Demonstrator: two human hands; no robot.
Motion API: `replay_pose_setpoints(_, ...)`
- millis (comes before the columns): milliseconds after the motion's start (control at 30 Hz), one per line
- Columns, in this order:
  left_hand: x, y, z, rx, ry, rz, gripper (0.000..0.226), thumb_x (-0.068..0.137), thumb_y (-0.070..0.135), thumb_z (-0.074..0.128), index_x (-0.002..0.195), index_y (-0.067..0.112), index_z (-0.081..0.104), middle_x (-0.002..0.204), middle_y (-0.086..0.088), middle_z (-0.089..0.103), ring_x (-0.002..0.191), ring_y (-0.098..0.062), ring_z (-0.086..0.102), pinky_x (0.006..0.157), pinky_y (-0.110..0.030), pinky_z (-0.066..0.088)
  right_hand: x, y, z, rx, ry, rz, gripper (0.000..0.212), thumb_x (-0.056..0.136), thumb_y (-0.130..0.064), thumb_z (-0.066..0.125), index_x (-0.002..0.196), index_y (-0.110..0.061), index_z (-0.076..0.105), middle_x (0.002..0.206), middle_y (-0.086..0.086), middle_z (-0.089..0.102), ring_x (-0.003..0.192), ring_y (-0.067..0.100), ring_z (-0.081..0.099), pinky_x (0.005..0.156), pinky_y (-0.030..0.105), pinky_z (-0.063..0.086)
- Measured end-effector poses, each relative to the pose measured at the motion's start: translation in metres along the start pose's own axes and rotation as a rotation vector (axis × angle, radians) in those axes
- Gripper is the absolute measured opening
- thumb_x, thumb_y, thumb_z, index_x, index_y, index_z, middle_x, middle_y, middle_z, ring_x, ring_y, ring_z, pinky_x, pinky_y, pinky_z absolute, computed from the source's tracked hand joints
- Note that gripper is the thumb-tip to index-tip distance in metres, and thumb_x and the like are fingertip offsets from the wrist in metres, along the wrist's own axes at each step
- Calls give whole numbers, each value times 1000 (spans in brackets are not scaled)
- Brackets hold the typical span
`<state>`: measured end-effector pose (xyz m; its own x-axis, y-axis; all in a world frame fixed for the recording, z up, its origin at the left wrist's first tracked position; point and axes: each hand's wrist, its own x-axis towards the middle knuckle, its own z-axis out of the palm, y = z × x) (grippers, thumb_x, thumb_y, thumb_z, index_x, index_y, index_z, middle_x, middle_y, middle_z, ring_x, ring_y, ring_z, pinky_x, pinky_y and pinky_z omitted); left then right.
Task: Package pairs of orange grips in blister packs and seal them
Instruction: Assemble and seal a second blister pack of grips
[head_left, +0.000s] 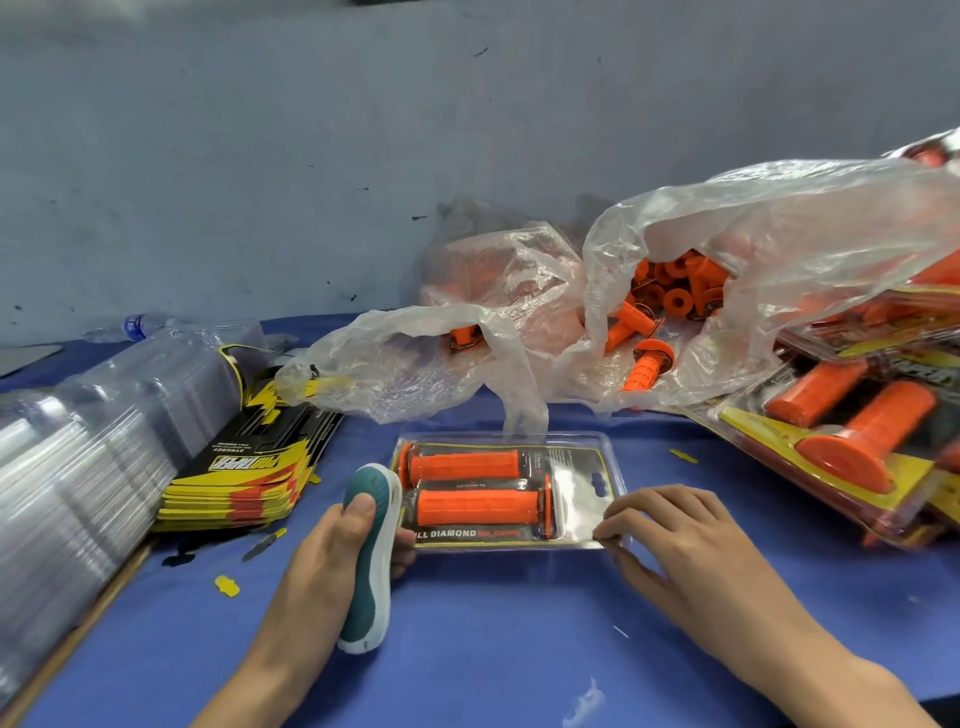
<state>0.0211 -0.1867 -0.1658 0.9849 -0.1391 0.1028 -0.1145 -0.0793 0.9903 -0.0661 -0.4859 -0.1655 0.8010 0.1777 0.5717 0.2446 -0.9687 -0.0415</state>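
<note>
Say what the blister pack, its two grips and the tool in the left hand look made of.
Blister pack: clear glossy thin plastic, glare, card showing through. Grips: orange matte rubber, probably, ribbed surface. Tool, held by left hand: teal and white moulded hard plastic, likely.

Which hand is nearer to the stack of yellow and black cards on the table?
Left. The left hand, gripping a teal tool, is just right of the stack of cards; the right hand is farther right, touching the right corner of the blister pack.

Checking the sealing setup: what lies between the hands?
Head view: the blister pack with two orange grips, between the left hand gripping a teal tool and the right hand.
</note>
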Motion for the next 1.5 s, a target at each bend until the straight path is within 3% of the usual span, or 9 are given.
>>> replay_pose_setpoints(233, -16, 5, 10, -87, -67, -46, 88, 61, 76, 62, 110, 2, 60, 96, -15, 75, 85, -35, 73, 78, -46, 58, 9, -38, 17, -52, 87, -45, 29, 73, -15, 73, 95, -32, 68, 93, -3, 58, 79, 21, 55, 77, 34, 42)
replay_pose_setpoints(400, -23, 20, -2, 64, -18, -114, 83, 50, 81, 70, 100, 16, 60, 87, -8, 74, 63, -31, 71, 56, -39, 56, 13, -43, 17, -59, -19, -38, 39, 59, -11, 86, 84, -33, 67, 82, -9, 58, 69, 19, 57, 61, 32, 48)
replay_pose_setpoints(500, -16, 20, -29, 617, 220, -68, 60, 61, 84, 60, 93, 34, 53, 80, 4, 68, 78, -23, 68, 65, -39, 50, 12, -38, 9, 9, -55, -1, 40, 62, -4, 81, 85, -33, 65, 86, -13, 59, 74, 18, 59, 66, 27, 47)
replay_pose_setpoints(633, -8, 4, -52, 1321, 309, 106, 56, 81, 66, 61, 121, 26, 53, 115, 3, 61, 111, -26, 56, 88, -40, 41, 10, -31, 2, 123, -87, 75, 38, 70, 3, 69, 85, -31, 62, 91, -17, 57, 84, 16, 59, 62, 29, 51)
replay_pose_setpoints(733, -2, 3, -52, 1212, 217, 566, 55, 81, 51, 52, 122, 16, 61, 112, -5, 61, 100, -28, 58, 89, -41, 44, 10, -26, 0, 195, -92, 115, 37, 76, 4, 67, 85, -31, 61, 91, -18, 56, 84, 13, 59, 62, 33, 53)
replay_pose_setpoints(867, -8, 4, -30, 1130, -60, 965, 27, 83, 36, 57, 110, 36, 55, 103, 5, 62, 90, -16, 59, 86, -28, 40, 12, -21, 2, 265, -87, 121, 30, 84, -1, 65, 85, -31, 60, 91, -18, 56, 85, 12, 59, 66, 34, 53)
replay_pose_setpoints(1167, -14, 2, 4, 1141, 26, 1216, 16, 93, 24, 59, 83, 23, 72, 82, 5, 63, 77, -15, 54, 77, -28, 44, 16, -15, -1, 236, -47, 104, 56, 74, 17, 60, 103, -30, 68, 113, -16, 62, 101, 17, 61, 89, 35, 50)
replay_pose_setpoints(1333, -18, 1, 29, 1158, 79, 1247, 19, 94, 25, 61, 79, 22, 72, 77, 4, 62, 67, -18, 55, 71, -31, 45, 5, -75, 7, 160, 86, -92, 19, 80, -45, 61, 95, -38, 69, 90, -15, 64, 76, 9, 62, 72, 25, 47)
replay_pose_setpoints(1500, -22, 0, 39, 1063, 34, 1235, 19, 94, 32, 63, 80, 24, 73, 79, 7, 63, 74, -13, 52, 71, -29, 47, 3, -83, 22, -38, 209, -80, 25, 80, -39, 51, 65, -28, 68, 67, -9, 58, 57, 13, 57, 60, 23, 42)
